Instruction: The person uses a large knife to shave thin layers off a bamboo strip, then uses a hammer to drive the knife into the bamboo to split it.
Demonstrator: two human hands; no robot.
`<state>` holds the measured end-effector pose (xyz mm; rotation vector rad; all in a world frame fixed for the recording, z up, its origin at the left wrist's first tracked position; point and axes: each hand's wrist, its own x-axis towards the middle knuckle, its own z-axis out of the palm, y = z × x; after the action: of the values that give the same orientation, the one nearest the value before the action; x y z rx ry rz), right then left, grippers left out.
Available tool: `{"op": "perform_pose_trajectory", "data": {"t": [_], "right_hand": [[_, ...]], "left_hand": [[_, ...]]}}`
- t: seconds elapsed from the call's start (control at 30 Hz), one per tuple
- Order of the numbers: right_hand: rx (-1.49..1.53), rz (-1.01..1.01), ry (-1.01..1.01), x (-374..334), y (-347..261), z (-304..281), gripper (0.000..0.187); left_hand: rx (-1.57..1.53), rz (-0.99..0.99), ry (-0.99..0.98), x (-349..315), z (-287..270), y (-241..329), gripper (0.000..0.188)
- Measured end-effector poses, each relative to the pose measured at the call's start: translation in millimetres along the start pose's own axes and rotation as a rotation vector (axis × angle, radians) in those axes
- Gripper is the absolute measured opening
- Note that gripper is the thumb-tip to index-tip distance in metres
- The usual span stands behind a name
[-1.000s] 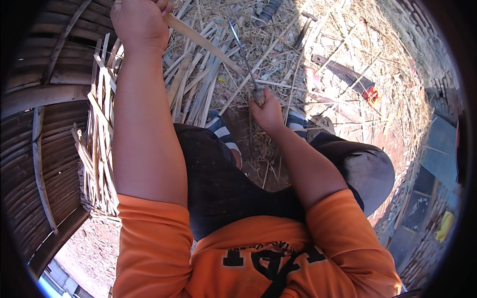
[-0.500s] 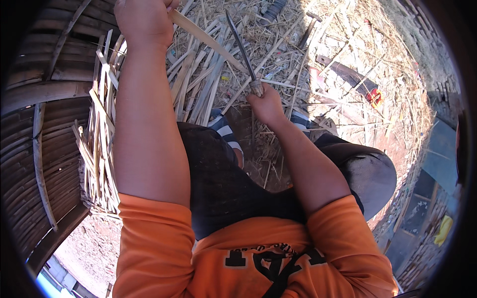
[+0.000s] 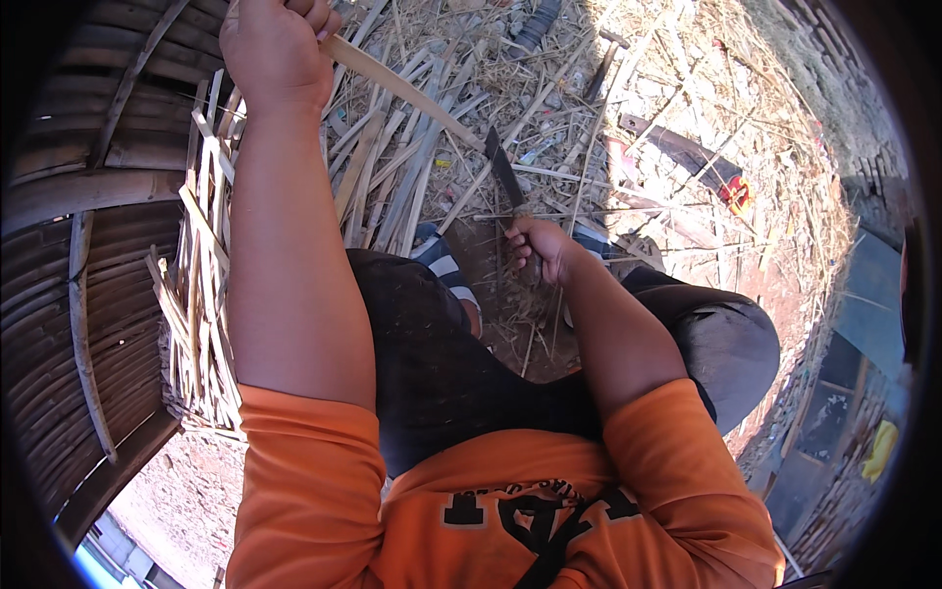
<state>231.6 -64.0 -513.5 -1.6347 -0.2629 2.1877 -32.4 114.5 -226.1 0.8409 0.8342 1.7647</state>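
My left hand, at the upper left, is closed round one end of a flat, pale bamboo strip. The strip slants down to the right, and its far end meets the tip of a dark-bladed knife; whether the two touch I cannot tell. Gripping the knife by its handle is my right hand, low over the ground between my feet. The blade points up and slightly left, away from me.
Split bamboo strips lie in a pile ahead, and more lean in a bundle by the slatted bamboo wall at left. A handsaw with a red and yellow handle lies among shavings to the right.
My right hand has drawn the knife nearer to me, and the blade has turned to show its broad side. The left hand with the bamboo strip has shifted slightly toward me.
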Motion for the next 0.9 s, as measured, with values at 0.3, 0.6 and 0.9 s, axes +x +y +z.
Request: {"op": "perform_pose_trajectory", "data": {"t": [0.3,0.6,0.9], "right_hand": [[-0.659,-0.87,0.432,-47,-55,80,0.037],[-0.724,-0.2,0.44,2,24,10,0.037],[-0.567,-0.656,0.442,-27,-25,50,0.035]], "left_hand": [[0.102,0.023,0.01,-1,-10,0,0.048],[0.096,0.019,-0.026,0,-9,0,0.049],[0.124,0.079,0.0,-4,-3,30,0.048]]}}
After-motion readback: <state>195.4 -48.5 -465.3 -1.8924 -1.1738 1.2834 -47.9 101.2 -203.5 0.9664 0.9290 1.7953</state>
